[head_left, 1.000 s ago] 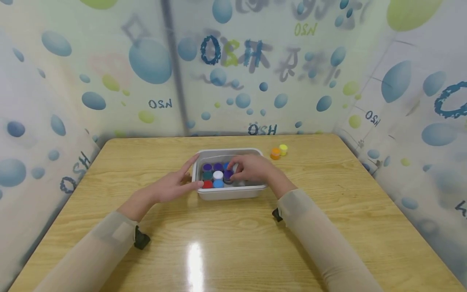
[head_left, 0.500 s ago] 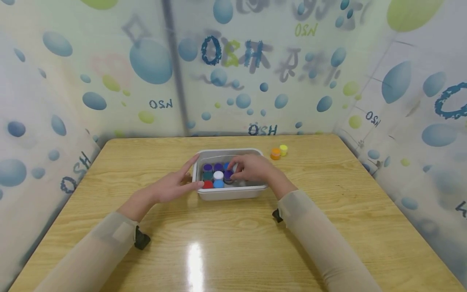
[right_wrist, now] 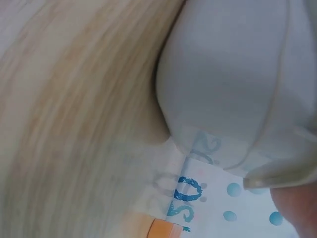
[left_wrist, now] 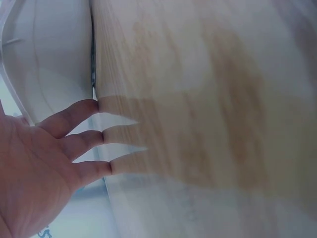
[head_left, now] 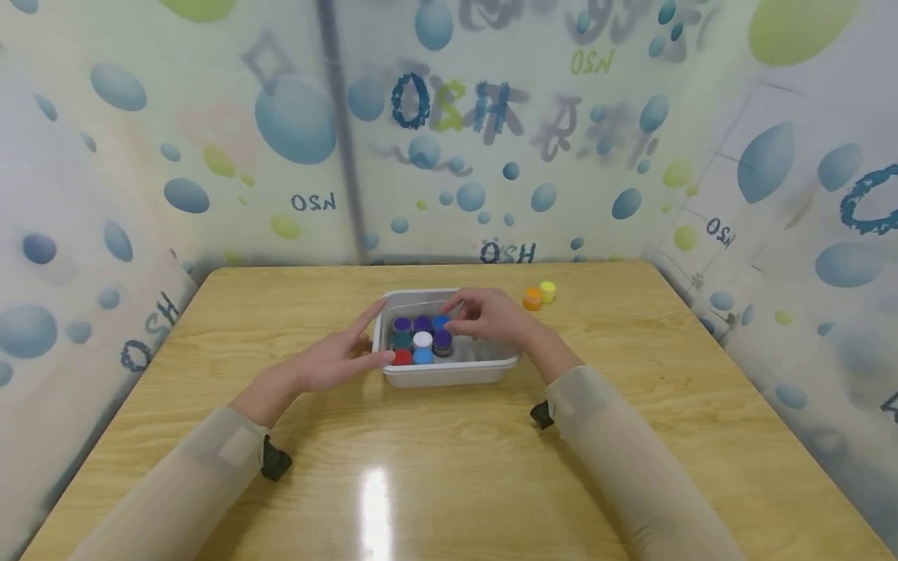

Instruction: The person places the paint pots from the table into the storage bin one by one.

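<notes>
A light grey plastic bin [head_left: 449, 378] sits on the table, its left side filled with small pots under coloured lids. Among them are a white pot [head_left: 422, 340], a red pot [head_left: 402, 358], a light blue pot [head_left: 423, 356] and a dark purple pot [head_left: 443, 341]. My left hand [head_left: 326, 361] rests against the bin's left end, thumb at the near rim and forefinger along the far corner. Over the bin's right half hovers my right hand [head_left: 494, 319], fingers bent and apart, fingertips beside the dark purple pot and a blue pot [head_left: 440, 321]. Nothing shows between them.
An orange pot [head_left: 532, 298] and a yellow pot [head_left: 548, 292] stand on the table behind the bin's right end. The wooden table [head_left: 449, 460] meets patterned walls [head_left: 449, 156] at the back and sides.
My right hand has loosened from the dark purple pot and lifted slightly up and right; the pot stays in the bin. My left hand holds its place.
</notes>
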Available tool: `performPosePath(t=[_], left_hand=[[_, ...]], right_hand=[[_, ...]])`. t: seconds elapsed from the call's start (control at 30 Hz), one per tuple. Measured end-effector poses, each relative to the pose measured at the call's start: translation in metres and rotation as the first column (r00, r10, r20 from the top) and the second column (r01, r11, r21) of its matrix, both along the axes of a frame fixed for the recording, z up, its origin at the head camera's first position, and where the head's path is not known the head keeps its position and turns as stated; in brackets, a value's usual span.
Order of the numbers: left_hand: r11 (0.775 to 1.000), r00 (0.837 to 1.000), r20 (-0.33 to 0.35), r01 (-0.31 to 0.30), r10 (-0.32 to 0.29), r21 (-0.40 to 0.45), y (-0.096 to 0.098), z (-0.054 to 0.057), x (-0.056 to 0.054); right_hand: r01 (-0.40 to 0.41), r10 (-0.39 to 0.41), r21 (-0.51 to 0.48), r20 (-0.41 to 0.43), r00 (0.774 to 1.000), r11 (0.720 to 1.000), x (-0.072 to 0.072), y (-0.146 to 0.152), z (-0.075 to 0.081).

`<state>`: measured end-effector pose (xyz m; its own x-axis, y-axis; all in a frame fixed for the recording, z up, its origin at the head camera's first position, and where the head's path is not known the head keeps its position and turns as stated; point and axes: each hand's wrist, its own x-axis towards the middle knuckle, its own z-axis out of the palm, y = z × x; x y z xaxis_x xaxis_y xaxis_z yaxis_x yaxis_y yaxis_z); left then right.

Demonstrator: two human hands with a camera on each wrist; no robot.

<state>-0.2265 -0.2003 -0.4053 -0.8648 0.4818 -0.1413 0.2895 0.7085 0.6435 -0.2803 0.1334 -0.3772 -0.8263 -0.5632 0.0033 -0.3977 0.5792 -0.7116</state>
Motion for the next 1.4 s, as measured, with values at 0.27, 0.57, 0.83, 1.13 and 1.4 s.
performPosePath(t=[0.27,0.57,0.83,1.13,1.4], left_hand=[[1.0,1.0,-0.004,0.001,-0.001,-0.007,0.0,0.001,0.001],[1.0,1.0,-0.011,0.002,-0.002,-0.008,-0.001,0.002,0.002],[1.0,1.0,-0.007,-0.002,0.002,0.001,-0.002,-0.001,0.001],[1.0,1.0,0.01,-0.023,0.023,-0.006,-0.003,-0.002,0.0],[1.0,1.0,0.003,-0.023,0.023,-0.017,-0.001,-0.002,0.001]], right_hand=[[0.052,-0.057,-0.124,-0.035,0.998,0.991,0.003,0.021,0.01],[0.183,-0.189,-0.122,-0.041,0.981,0.976,0.009,0.078,0.013],[0.26,-0.261,-0.056,-0.002,0.965,0.964,0.008,0.129,0.001],[0.307,-0.308,0.053,0.011,0.951,0.95,-0.002,0.157,-0.01],[0.319,-0.322,0.08,0.027,0.946,0.944,-0.017,0.156,-0.018]])
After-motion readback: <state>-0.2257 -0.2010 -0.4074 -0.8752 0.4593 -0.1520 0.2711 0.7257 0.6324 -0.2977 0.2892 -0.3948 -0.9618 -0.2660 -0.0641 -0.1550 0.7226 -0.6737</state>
